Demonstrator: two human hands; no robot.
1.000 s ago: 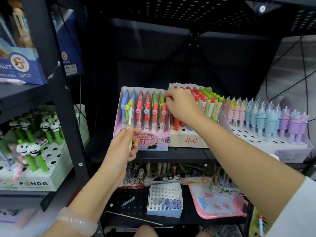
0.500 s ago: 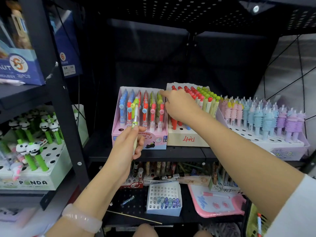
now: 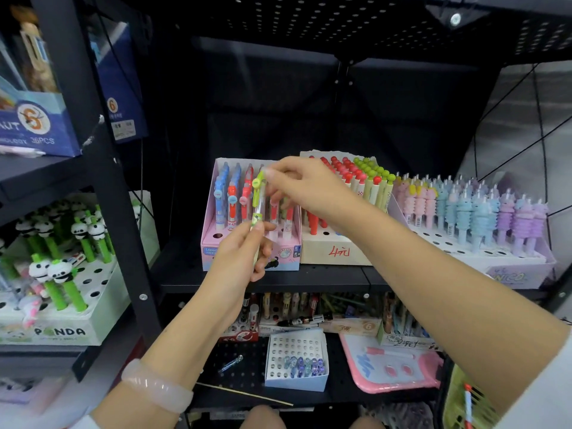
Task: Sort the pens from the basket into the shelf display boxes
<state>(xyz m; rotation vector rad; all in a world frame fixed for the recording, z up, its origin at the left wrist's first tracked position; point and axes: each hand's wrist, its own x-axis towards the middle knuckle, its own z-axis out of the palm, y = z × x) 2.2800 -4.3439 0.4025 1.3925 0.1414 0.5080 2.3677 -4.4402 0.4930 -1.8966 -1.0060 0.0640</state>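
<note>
A green pen [image 3: 257, 200] stands upright in front of the pink display box [image 3: 280, 255] of blue and red pens on the middle shelf. My left hand [image 3: 244, 252] grips the pen's lower barrel. My right hand [image 3: 301, 187] pinches its top end with thumb and fingers. A yellow-green basket [image 3: 461, 394] with a red-and-white pen in it shows at the bottom right corner, mostly hidden by my right arm.
A cream box [image 3: 334, 252] of red and green capped pens stands right of the pink box, then a lilac box [image 3: 513, 270] of pastel pens. A panda pen box [image 3: 62, 329] sits on the left rack. The lower shelf holds a white hole tray [image 3: 295, 379] and a pink board [image 3: 390, 366].
My right hand left the cream box and moved left onto the top of the green pen. My left hand raised the pen slightly and shifted right.
</note>
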